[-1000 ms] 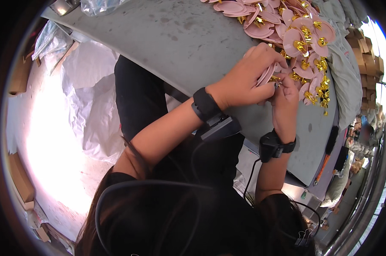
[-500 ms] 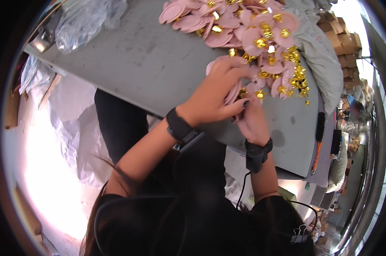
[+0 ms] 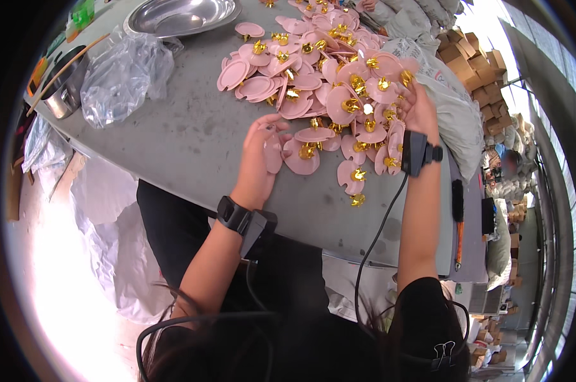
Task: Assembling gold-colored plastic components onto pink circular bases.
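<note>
My left hand point(image 3: 257, 159) is closed around a few thin pink plastic discs point(image 3: 273, 155), held on edge at the near left of a heap. The heap is of notched pink discs point(image 3: 256, 88), many with shiny gold clip-like pieces point(image 3: 350, 106) on them. At the heap's right side, my right hand point(image 3: 421, 113) has its fingertips on a pink disc point(image 3: 407, 64) with a gold piece; that disc is smeared by motion. The fingers partly hide the grip. One loose gold piece point(image 3: 358, 200) lies nearest me.
The grey table point(image 3: 192, 137) carries a metal basin point(image 3: 183, 18), a clear plastic bag point(image 3: 126, 79) and a metal pot point(image 3: 62, 95) on the left. A pale sack point(image 3: 453, 121) borders the heap on the right. An orange-handled brush point(image 3: 458, 226) lies by the right edge. A cable runs from my right wrist.
My hands, together before, have parted: the left moved left with pink discs, the right moved up to the heap's right side. The view has shifted and shows more of the table's far side.
</note>
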{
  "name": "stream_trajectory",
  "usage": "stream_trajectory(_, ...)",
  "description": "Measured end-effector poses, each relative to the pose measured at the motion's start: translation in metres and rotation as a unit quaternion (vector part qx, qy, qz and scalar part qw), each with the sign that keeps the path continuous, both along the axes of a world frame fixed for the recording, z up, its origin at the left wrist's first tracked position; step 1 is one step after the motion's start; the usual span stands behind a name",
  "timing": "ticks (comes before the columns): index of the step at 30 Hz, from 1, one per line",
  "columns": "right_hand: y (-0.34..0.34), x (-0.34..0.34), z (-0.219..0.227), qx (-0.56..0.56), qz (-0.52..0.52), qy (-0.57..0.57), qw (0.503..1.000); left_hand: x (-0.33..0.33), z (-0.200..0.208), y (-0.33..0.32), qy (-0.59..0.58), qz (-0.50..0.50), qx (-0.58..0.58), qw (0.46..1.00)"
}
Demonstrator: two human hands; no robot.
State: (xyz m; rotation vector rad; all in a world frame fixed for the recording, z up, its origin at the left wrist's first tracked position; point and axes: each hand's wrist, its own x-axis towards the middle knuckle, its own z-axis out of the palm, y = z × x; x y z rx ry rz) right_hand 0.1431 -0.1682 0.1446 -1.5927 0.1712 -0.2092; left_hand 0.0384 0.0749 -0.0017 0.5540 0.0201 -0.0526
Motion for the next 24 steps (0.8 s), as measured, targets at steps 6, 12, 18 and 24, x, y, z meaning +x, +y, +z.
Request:
stream_trajectory(6,-0.033,-0.011,-0.019,-0.092,0.036,0.000,0.995,0.001,0.001,0.005,0.027,0.016,-0.021,0.999)
stream_trajectory(12,-0.017,-0.126,-0.067,-0.419,0.188,0.120,0.880,0.002,0.000,0.004,0.031,-0.007,-0.052,0.998)
stream_trajectory(18,-0.022,-0.160,-0.108,-0.367,0.095,0.090,0.921,0.001,-0.002,0.003,0.005,-0.024,-0.056,0.998)
stream_trajectory(24,-0.035,-0.165,-0.117,-0.266,0.034,0.109,0.957,-0.002,-0.001,0.002,0.009,-0.013,-0.045,0.999)
